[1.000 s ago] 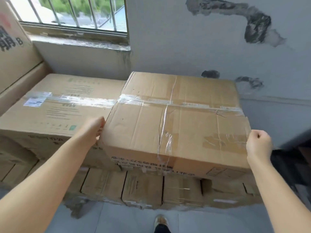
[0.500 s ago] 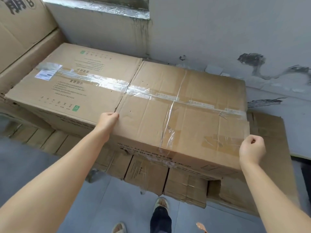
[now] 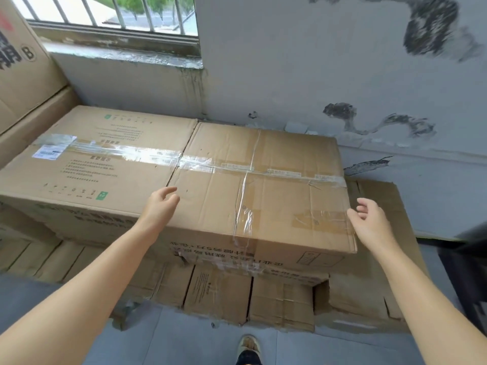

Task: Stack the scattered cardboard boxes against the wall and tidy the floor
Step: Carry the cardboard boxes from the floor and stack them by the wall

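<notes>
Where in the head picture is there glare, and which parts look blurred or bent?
Head view: daylight from the barred window glares off the clear tape across the two cardboard boxes; the dark wall patch at top right is smeared by blur; the wide lens bends the window sill and stretches both forearms at the lower corners.

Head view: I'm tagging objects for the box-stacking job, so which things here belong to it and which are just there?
Job:
taped box, between the open left hand and right hand
labelled box beside it
small cartons underneath
flattened cardboard

Just there:
barred window
stained wall
shoe
</notes>
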Demonstrator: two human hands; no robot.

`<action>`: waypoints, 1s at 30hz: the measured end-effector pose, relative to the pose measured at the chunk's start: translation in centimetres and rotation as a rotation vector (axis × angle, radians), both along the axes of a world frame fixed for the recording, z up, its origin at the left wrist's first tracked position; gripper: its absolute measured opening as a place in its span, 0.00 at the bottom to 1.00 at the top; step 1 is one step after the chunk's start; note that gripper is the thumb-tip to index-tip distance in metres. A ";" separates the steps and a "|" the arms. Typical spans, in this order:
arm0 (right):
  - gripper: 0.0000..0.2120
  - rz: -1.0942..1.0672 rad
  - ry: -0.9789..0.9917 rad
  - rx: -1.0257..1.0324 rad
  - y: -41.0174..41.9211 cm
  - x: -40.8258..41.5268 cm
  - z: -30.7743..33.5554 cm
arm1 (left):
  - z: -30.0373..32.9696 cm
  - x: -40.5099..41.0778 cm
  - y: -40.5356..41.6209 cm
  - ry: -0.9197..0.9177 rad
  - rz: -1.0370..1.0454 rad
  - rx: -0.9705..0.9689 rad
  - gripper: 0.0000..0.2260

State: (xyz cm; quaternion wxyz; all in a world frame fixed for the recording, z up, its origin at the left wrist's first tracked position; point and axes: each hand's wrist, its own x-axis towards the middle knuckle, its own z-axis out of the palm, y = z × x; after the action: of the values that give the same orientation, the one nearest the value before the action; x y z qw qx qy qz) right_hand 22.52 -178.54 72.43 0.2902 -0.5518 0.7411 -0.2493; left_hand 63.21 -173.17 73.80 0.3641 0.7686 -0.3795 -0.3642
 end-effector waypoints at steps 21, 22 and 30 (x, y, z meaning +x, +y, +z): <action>0.38 -0.532 -0.577 -0.249 41.1 18.1 -2.6 | -0.6 6.6 20.9 0.110 -0.749 -0.126 0.19; 0.41 -0.583 -0.572 -0.256 43.1 19.3 -2.8 | -0.6 7.1 21.4 0.109 -0.783 -0.117 0.18; 0.39 -0.923 -0.504 -0.344 56.6 25.2 -1.9 | 0.4 6.0 26.1 0.158 -1.108 -0.136 0.14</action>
State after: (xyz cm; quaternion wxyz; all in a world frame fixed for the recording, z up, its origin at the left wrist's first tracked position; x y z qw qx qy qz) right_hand 47.73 -121.96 70.58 0.2247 -0.1322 0.7622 -0.5925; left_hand 69.17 -147.05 74.19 0.1944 0.3998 -0.7205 -0.5322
